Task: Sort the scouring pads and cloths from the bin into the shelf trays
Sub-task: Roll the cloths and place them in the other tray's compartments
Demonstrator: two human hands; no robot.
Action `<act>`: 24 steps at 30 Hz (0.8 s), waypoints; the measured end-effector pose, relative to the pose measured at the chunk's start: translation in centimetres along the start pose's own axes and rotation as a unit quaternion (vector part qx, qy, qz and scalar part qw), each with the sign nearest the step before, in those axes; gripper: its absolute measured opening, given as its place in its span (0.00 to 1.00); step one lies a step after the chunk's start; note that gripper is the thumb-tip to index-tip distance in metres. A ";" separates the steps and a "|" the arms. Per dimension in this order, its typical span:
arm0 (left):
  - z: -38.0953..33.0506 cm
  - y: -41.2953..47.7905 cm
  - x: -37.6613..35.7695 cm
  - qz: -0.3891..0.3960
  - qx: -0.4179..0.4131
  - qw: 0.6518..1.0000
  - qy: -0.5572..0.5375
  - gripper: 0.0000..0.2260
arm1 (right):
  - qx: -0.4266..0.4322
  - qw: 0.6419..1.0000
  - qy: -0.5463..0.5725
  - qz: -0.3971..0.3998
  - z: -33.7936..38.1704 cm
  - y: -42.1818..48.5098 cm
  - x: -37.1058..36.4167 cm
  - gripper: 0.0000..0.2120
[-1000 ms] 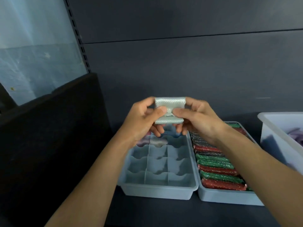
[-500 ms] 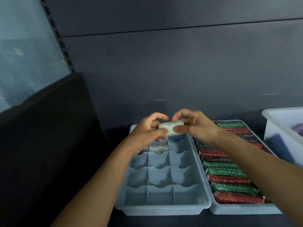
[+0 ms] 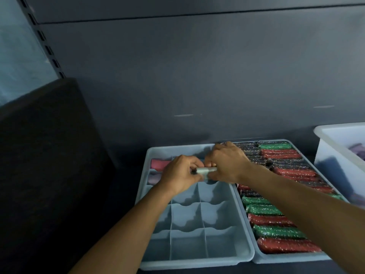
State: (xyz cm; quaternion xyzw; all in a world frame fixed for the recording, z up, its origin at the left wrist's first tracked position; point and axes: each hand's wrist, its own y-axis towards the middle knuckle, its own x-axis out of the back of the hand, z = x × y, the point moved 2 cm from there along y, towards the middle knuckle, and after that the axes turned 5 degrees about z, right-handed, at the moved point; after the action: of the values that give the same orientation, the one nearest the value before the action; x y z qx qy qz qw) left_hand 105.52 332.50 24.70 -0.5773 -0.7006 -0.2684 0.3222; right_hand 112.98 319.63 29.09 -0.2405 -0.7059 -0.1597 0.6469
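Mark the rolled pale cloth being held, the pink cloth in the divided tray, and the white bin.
rolled pale cloth [image 3: 204, 171]: head view, its exposed middle section.
pink cloth [image 3: 159, 164]: head view, its top face.
white bin [image 3: 327, 161]: head view, its near side wall.

Two trays [image 3: 197, 263] [image 3: 286, 259], one bin [image 3: 331, 155], two hands [image 3: 177, 175] [image 3: 227, 161].

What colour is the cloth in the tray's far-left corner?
The cloth is pink, clearest in the head view.
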 end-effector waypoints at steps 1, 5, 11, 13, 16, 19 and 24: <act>0.1 -0.2 0.2 0.003 -0.015 1.000 0.022 0.13 | 0.000 1.000 -0.016 0.005 0.1 0.1 0.0 0.14; 1.4 -1.6 1.6 0.007 -0.025 0.992 0.121 0.19 | -0.008 0.994 -0.101 0.037 1.1 0.6 -0.3 0.16; 3.3 -2.5 1.7 0.028 -0.001 0.994 0.106 0.19 | -0.035 0.985 -0.150 0.080 2.3 1.3 -1.3 0.15; 3.2 -2.5 1.7 0.029 0.001 0.995 0.100 0.19 | -0.039 0.986 -0.138 0.088 2.4 1.3 -1.5 0.14; 2.9 -2.6 1.9 0.038 0.024 0.995 0.087 0.19 | -0.036 0.995 -0.069 0.066 1.9 0.6 -1.2 0.13; 1.2 -3.0 2.3 0.011 0.018 0.998 0.065 0.18 | -0.036 0.997 0.061 -0.002 0.8 -1.5 -0.3 0.14; -4.4 -4.0 0.7 -0.074 -0.019 0.997 -0.032 0.16 | -0.033 0.966 0.217 -0.133 -1.9 -7.1 0.5 0.16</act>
State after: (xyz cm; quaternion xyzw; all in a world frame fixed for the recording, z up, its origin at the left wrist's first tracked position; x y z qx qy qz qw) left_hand 102.15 328.90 28.03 -0.5381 -0.7463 -0.2857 0.2681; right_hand 110.70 312.75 30.44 -0.1250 -0.5687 -0.3161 0.7490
